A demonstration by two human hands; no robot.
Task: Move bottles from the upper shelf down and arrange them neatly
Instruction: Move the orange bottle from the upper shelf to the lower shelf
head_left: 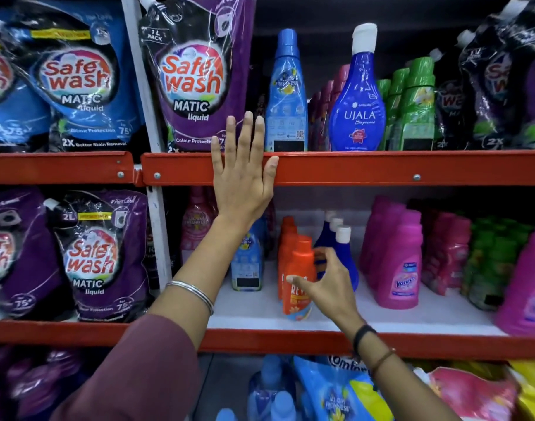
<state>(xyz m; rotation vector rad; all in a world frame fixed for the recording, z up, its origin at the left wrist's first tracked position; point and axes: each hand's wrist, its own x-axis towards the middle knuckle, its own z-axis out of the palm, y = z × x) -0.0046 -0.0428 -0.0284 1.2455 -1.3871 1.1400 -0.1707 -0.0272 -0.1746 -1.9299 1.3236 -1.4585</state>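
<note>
My left hand (245, 171) lies flat and open against the red rail of the upper shelf (381, 167), fingers spread, holding nothing. On that shelf stand a light-blue bottle (286, 95) and a dark-blue Ujala bottle (358, 98). My right hand (327, 284) is on the lower shelf (366, 317), fingers curled around the front orange bottle (298, 281), thumb on its label. Behind it stand more orange bottles (287, 235) and a row of dark-blue white-capped bottles (345, 253).
Purple detergent pouches (196, 74) fill the upper left. Green bottles (412, 107) stand right of the Ujala bottle. On the lower shelf are a blue bottle (248, 262), pink Vanish bottles (403, 262) and green bottles (494, 262). Softener packs (336, 393) sit below.
</note>
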